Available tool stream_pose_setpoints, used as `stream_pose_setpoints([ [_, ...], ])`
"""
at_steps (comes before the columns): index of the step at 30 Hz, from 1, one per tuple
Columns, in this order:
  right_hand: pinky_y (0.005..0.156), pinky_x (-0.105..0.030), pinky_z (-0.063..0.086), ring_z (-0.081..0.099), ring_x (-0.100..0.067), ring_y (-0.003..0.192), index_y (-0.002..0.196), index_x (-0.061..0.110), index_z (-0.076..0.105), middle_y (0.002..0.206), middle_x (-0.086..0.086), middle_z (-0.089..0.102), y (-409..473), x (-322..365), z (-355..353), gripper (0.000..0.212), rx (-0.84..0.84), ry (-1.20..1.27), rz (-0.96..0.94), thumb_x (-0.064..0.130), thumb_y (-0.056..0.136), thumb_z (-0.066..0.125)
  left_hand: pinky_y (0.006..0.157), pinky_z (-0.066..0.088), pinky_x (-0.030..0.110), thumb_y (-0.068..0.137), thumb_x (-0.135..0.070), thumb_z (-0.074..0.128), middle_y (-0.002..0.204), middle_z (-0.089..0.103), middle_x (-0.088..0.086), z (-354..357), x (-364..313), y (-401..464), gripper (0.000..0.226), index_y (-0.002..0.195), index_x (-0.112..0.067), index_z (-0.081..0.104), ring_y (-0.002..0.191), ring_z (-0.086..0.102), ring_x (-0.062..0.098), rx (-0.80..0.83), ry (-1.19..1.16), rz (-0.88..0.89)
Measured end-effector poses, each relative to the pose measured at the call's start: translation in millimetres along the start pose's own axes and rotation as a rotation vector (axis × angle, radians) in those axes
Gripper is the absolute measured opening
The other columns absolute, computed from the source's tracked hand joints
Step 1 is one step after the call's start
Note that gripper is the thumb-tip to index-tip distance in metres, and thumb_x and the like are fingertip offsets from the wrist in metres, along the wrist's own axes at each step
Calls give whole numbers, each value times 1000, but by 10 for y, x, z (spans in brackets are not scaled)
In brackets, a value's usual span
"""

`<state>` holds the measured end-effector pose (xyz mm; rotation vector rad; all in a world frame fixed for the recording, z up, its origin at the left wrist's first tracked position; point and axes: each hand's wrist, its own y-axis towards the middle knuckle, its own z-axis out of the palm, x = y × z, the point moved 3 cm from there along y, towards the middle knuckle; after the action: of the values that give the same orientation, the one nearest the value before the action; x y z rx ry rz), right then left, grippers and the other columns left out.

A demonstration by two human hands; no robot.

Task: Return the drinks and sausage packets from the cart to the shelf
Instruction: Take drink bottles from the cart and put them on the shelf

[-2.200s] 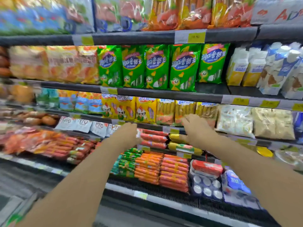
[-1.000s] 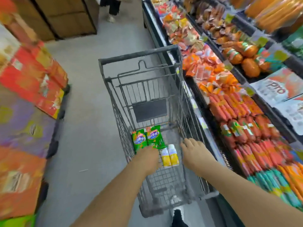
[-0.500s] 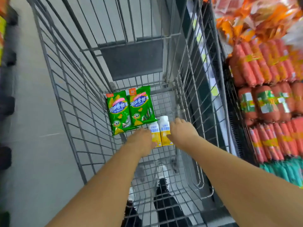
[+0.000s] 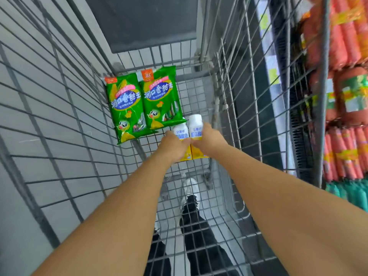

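The left hand [image 4: 172, 145] and the right hand [image 4: 209, 139] are being held close together, deep inside the wire cart [image 4: 59, 120], each one being wrapped around its own drink. The left bottle [image 4: 180, 130] is being gripped by the left hand and the right bottle [image 4: 195, 124] by the right hand (white caps and blue lettering are showing above the knuckles, yellow bases below). The two bottles are being kept side by side, touching, low over the cart floor. Just beyond them, two green sausage packets, the left packet [image 4: 126, 106] and the right packet [image 4: 160, 97], are lying flat next to each other. Red sausages [image 4: 346, 36] are being displayed on the shelf at the right
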<state>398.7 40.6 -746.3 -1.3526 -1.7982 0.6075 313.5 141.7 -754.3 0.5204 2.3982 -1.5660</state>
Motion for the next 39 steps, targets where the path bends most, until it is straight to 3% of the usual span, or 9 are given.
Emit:
stream_pose_setpoints([
  [4, 82, -40, 50, 59, -39, 110, 127, 3, 39, 122, -19, 59, 5, 14, 38, 58, -20, 25, 50, 24, 84, 72, 70, 41, 32, 96, -33, 56, 126, 56, 17, 35, 5, 18, 54, 134, -2, 33, 106, 60, 34, -42, -75, -61],
  [11, 99, -44, 46, 50, -37, 121, 134, 3, 32, 132, -18, 42, -80, -99, 46, 79, 13, -10, 92, 31, 77, 79, 78, 52, 38, 88, -37, 69, 105, 61, 8, 68, 93, -79, 57, 121, -4, 36, 90, 63, 24, -1, -81, -71],
  [14, 100, -44, 44, 45, -38, 124, 138, 5, 29, 134, -19, 37, -184, -103, 63, 87, 56, -84, 77, 41, 77, 78, 70, 48, 34, 81, -46, 73, 92, 60, 3, 40, 162, -163, 55, 111, -6, 49, 80, 61, 21, 43, 54, -43],
  [17, 101, -44, 41, 43, -39, 126, 137, 4, 29, 136, -20, 35, -333, -57, 42, 89, 54, -106, 36, 42, 74, 81, 79, 55, 39, 73, -53, 74, 96, 71, 5, -8, 169, -307, 48, 99, -15, 64, 86, 67, 23, 88, 119, -8],
  [21, 101, -44, 45, 48, -34, 123, 134, 4, 33, 133, -18, 42, -623, 51, -105, 83, 18, -37, 8, 35, 74, 81, 78, 54, 36, 73, -51, 76, 99, 71, 3, -181, 104, -564, 46, 103, -17, 66, 88, 67, 23, 62, 135, 45],
  [27, 91, -46, 51, 60, -31, 107, 124, 7, 45, 118, -13, 56, -1398, 376, -534, 69, -149, 176, -64, 21, 68, 83, 74, 51, 33, 73, -39, 82, 96, 71, 3, -668, -197, -1143, 32, 92, -18, 66, 85, 66, 21, 57, 164, 211],
  [32, 74, -29, 46, 55, -17, 87, 112, 8, 57, 77, 14, 43, -2403, 603, -1097, 42, -335, 328, -158, 6, 75, 77, 67, 44, 29, 76, -33, 81, 97, 71, 6, -1122, -676, -1934, 31, 96, -15, 67, 82, 63, 20, 53, 294, 437],
  [35, 61, -20, 34, 50, -14, 88, 112, 10, 54, 84, 8, 43, -3004, 592, -1393, 44, -458, 370, -172, 6, 74, 77, 73, 49, 34, 77, -28, 79, 100, 69, 9, -1305, -1007, -2465, 32, 97, -11, 62, 93, 66, 25, 50, 368, 575],
  [39, 72, -26, 35, 53, -22, 100, 121, 5, 48, 103, -2, 52, -3817, 325, -1739, 53, -606, 427, -105, 10, 76, 76, 80, 50, 37, 74, -37, 80, 106, 63, 5, -1387, -1435, -3130, 50, 105, -13, 50, 97, 61, 25, 9, 483, 727],
])
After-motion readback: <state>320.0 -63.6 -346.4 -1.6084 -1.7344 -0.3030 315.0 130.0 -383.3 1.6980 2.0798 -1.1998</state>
